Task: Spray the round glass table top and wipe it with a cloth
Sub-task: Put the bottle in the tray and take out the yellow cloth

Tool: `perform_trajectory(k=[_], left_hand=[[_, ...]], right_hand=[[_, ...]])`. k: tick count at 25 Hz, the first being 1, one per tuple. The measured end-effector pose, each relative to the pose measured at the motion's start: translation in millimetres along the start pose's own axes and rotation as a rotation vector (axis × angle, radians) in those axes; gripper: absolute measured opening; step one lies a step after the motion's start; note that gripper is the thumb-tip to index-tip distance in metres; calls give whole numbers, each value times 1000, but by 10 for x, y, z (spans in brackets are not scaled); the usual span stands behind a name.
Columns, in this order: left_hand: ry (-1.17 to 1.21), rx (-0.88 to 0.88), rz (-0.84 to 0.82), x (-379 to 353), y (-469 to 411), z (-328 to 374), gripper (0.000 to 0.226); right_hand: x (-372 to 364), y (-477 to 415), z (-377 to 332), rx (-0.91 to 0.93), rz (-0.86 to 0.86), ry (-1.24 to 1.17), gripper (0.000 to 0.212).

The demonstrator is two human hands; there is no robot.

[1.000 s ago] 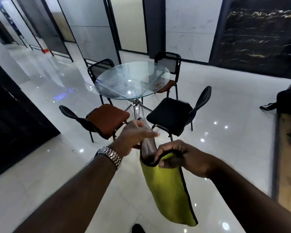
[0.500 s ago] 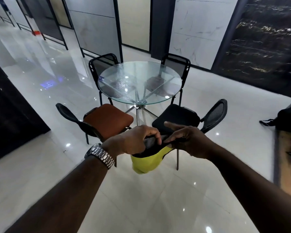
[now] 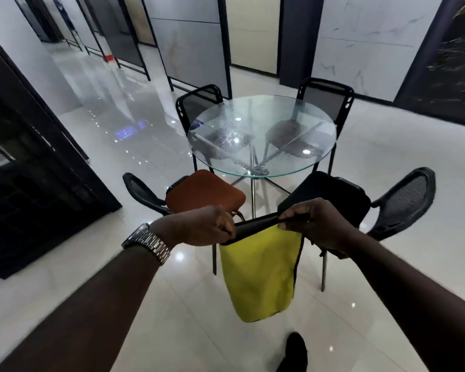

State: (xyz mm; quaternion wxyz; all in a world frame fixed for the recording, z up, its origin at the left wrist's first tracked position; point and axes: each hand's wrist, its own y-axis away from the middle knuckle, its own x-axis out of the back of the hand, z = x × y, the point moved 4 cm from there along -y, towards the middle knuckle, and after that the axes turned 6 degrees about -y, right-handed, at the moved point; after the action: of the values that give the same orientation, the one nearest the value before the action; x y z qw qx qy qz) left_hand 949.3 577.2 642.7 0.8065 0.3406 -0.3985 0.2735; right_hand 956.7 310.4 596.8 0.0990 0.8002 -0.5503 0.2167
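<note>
The round glass table top stands ahead on a chrome leg frame, with wet droplets on its left and middle. A yellow cloth with a black edge hangs in front of me, below the table's near rim. My left hand pinches the cloth's upper left corner. My right hand pinches the upper right corner, and the top edge is stretched between the two. No spray bottle is in view.
Several chairs ring the table: a brown-seated one near left, a black one near right, two black mesh ones behind. A dark cabinet stands at left. My shoe shows on the glossy white floor.
The view has come closer to the table. My hands have moved apart and the bunched cloth now hangs spread out between them.
</note>
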Motion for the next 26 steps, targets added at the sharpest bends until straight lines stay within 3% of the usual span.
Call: perform_trajectory(k=[2,4,7,9,12,16,19,21,23,26], left_hand=[[100,48,5,86,-179,-107,33],[120,79,184,210,-434,-247,44],[330,157,492,345,-716,-430,26],[490,231,571,411,-854,-531,23],[631,306,614,506,-992,-718,26],[657,335,660,642,-1214,-1058,26],[626,294,709,860,-1404,-1305,21],[607,256,754,1041,-1509,-1493,19],[593,185,759,1244,-1620,-1654,19],[450,69,721,1641,-1820,-2053,23]], right_hand=[[167,-273,154,-11,-44,-36,16],[358,-569,370,-39,-63,-122,24],[566,-947,668,-74,-222,-221,40],[659,-1170,813,-82,-296,-268,45],[725,-1518,947,-68,-214,-371,39],[708,-1953,1014,-25,-76,-279,25],[679,-2296,974,-5,-75,-83,18],[639,-2512,882,6,-71,-3,25],[602,-2708,773,57,-5,77,38],[510,-3100,627,170,130,162,32]])
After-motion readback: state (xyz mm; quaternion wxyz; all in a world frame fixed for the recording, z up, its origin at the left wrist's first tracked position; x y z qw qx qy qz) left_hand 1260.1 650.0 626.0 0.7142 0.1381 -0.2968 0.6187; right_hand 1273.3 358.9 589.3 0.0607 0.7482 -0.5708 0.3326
